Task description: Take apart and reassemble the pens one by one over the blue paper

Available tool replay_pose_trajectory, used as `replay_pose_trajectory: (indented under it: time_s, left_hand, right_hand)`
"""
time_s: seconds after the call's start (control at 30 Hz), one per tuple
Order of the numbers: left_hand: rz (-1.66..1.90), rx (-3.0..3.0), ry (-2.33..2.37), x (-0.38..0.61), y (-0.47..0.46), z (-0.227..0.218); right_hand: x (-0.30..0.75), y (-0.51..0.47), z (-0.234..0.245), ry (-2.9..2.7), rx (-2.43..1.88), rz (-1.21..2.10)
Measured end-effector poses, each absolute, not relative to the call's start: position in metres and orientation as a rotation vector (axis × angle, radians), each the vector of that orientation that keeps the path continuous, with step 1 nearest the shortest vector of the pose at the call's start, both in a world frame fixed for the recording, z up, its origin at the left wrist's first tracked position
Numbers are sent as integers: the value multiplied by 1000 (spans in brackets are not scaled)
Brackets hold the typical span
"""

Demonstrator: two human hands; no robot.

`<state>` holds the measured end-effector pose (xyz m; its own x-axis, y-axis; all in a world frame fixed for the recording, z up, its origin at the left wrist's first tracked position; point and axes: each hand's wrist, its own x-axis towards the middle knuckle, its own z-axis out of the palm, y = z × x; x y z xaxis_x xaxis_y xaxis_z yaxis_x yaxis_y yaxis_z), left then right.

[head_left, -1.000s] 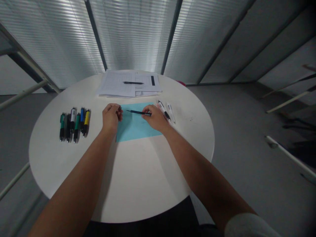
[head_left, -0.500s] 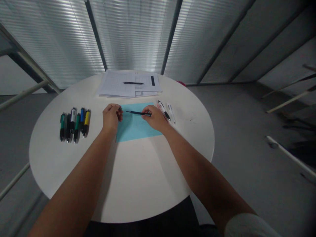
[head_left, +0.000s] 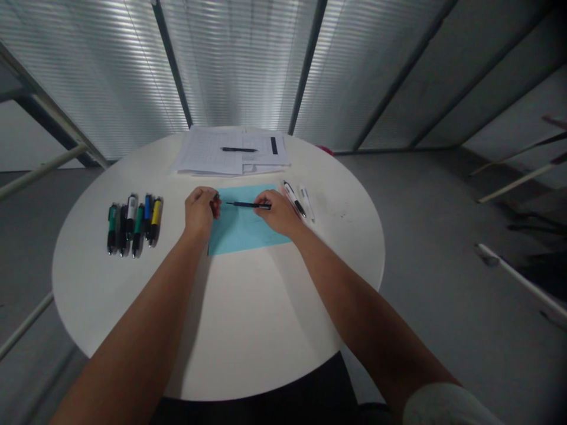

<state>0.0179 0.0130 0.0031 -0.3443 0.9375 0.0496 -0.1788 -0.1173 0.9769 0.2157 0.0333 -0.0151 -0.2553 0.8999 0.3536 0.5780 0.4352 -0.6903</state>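
Note:
Between the fingertips of my right hand (head_left: 275, 211) is a slim dark pen (head_left: 248, 205), held almost level with its thin end pointing left. Beneath it lies a light blue sheet (head_left: 248, 233). My left hand (head_left: 201, 211) is closed at the sheet's left edge, fingers curled inward. A small dark bit shows at its fingertips, too small to name. A gap separates the pen's thin end from my left fingers. Just right of my right hand lie a white-and-black pen (head_left: 294, 198) and a whitish pen (head_left: 307, 203).
Several thick pens with green, white, blue and yellow barrels (head_left: 135, 224) lie in a group on the left of the round white table (head_left: 248, 330). At the back sits a stack of papers (head_left: 208, 150) with a dark pen (head_left: 239, 150) on top. Blinds (head_left: 239, 65) stand behind.
My left hand has shifted very slightly to the right. The pen in my right hand has tilted a touch; all else looks the same.

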Motion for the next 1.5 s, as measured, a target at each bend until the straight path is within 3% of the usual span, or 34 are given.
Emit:
replay_pose_trajectory:
  time_s: [0.93, 1.5]
  left_hand:
    - [1485, 1258, 1393, 24, 13, -3]
    - [1587, 1127, 1383, 25, 14, -2]
  right_hand:
    - [214, 33, -14, -1985, -1245, 563]
    - [214, 34, -15, -1927, -1218, 524]
